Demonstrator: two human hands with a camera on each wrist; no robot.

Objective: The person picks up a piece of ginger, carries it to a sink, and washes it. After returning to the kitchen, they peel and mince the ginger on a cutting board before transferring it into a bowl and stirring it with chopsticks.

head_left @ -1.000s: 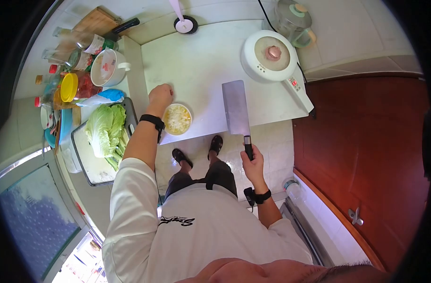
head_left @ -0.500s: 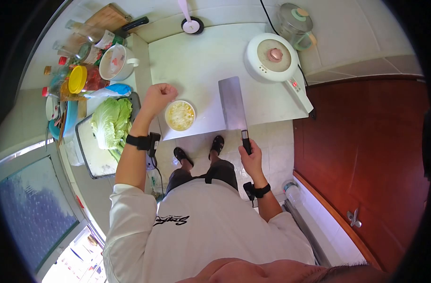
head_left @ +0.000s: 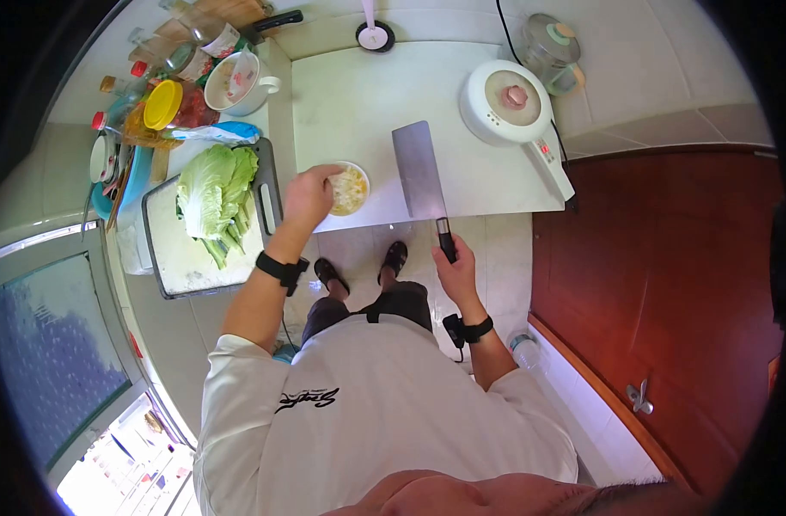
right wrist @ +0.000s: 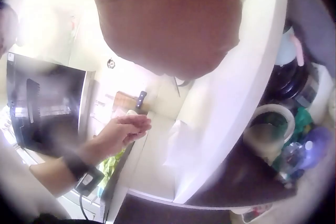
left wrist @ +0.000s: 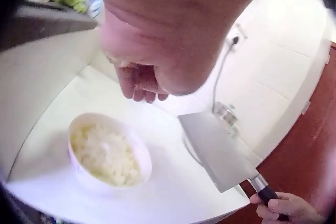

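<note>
My left hand (head_left: 311,193) hovers over the left rim of a small white bowl (head_left: 351,189) of pale chopped food. In the left wrist view its fingers (left wrist: 137,85) hang loosely curled above the bowl (left wrist: 107,153) and hold nothing I can see. My right hand (head_left: 453,267) grips the black handle of a cleaver (head_left: 418,169). The broad blade (left wrist: 218,150) lies over the white counter, just right of the bowl. The right wrist view is mostly filled by the back of my hand.
A napa cabbage (head_left: 212,193) lies on a tray (head_left: 174,262) left of the white counter (head_left: 367,95). An electric pot (head_left: 509,103) and a kettle (head_left: 554,43) stand at the back right. Jars, bottles and a white mug (head_left: 234,82) crowd the back left. A red door (head_left: 668,284) is on the right.
My left hand moved from the counter left of the bowl to over the bowl's rim. The right hand keeps holding the cleaver in about the same place.
</note>
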